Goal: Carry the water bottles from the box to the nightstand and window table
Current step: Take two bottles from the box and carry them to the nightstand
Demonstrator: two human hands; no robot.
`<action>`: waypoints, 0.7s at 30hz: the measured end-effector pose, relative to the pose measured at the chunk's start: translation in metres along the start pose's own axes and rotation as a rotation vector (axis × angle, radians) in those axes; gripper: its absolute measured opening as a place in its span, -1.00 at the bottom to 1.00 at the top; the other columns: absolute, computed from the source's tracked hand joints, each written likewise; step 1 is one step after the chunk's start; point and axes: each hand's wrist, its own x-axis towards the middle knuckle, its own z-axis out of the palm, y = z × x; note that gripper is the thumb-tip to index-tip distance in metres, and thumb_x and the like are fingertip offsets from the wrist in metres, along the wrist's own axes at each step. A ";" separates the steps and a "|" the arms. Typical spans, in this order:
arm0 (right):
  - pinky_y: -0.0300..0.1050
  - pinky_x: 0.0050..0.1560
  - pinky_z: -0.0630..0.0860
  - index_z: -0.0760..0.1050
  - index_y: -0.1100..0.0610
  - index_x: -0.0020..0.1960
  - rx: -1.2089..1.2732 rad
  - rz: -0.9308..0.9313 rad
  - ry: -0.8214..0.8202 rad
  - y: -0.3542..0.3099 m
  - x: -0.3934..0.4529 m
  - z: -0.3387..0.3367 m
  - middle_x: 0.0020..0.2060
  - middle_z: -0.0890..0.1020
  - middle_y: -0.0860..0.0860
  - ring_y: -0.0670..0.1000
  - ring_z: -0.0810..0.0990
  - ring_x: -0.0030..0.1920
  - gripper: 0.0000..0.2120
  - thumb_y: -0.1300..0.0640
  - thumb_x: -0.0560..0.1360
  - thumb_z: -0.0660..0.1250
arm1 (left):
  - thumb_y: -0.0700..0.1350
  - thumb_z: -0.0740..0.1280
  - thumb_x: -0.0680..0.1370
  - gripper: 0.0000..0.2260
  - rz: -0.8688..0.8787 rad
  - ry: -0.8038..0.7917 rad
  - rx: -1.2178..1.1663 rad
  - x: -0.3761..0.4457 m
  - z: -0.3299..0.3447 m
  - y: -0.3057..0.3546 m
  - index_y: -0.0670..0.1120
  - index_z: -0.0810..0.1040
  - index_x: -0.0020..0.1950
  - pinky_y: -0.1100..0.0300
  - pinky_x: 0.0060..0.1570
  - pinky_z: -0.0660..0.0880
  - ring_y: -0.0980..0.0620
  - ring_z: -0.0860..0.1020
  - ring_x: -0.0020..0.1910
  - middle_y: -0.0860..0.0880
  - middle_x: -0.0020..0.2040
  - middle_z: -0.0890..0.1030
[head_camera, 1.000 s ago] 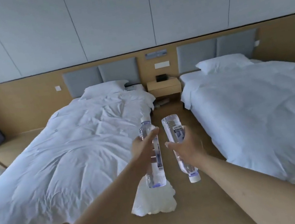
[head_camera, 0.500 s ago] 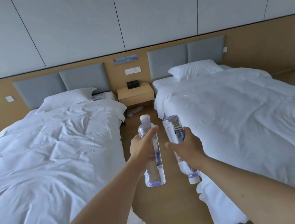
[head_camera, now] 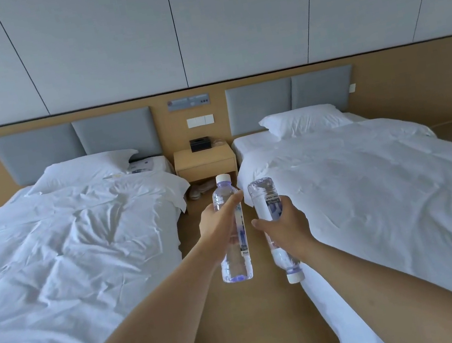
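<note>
**Two bottles carried down the aisle toward the nightstand**

Since a second before, the nightstand [head_camera: 204, 160] had drawn nearer and swung to centre between the beds. Fingers of the left hand [head_camera: 219, 227] were wrapped round the middle of an upright bottle [head_camera: 236, 263], cap up; the right hand [head_camera: 287, 227] gripped the other bottle [head_camera: 263, 195] at its label, cap down — both held over the floor [head_camera: 247, 334], well short of the nightstand. Full and clear, they likely weighed a little; thin plastic probably dents, so a mid-body hold suited — slick if wet.
</note>
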 end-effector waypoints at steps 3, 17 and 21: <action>-0.24 -0.17 0.47 0.27 -0.11 0.20 0.010 0.021 0.007 -0.014 0.057 0.026 0.00 0.51 -0.15 -0.11 0.52 -0.15 -0.46 -0.18 0.41 0.53 | 0.28 0.54 0.37 -0.55 -0.030 0.002 -0.029 0.062 -0.010 0.014 0.01 0.61 0.07 0.12 -0.37 0.64 -0.03 0.73 -0.23 -0.09 -0.10 0.72; -0.07 -0.08 0.57 0.35 -0.08 0.14 0.059 0.028 -0.036 -0.013 0.299 0.106 -0.10 0.55 -0.21 -0.06 0.60 -0.10 -0.50 -0.16 0.37 0.54 | 0.31 0.53 0.36 -0.55 -0.048 0.012 0.021 0.313 0.007 0.042 0.10 0.59 0.10 0.10 -0.32 0.65 -0.05 0.72 -0.12 -0.05 -0.05 0.72; -0.18 -0.21 0.46 0.34 -0.08 0.15 0.040 0.003 -0.070 0.000 0.391 0.118 -0.09 0.55 -0.21 -0.14 0.56 -0.14 -0.49 -0.18 0.35 0.53 | 0.34 0.54 0.31 -0.50 -0.046 0.063 0.029 0.399 0.030 0.050 0.09 0.59 0.09 0.14 -0.39 0.63 -0.03 0.72 -0.16 -0.05 -0.07 0.72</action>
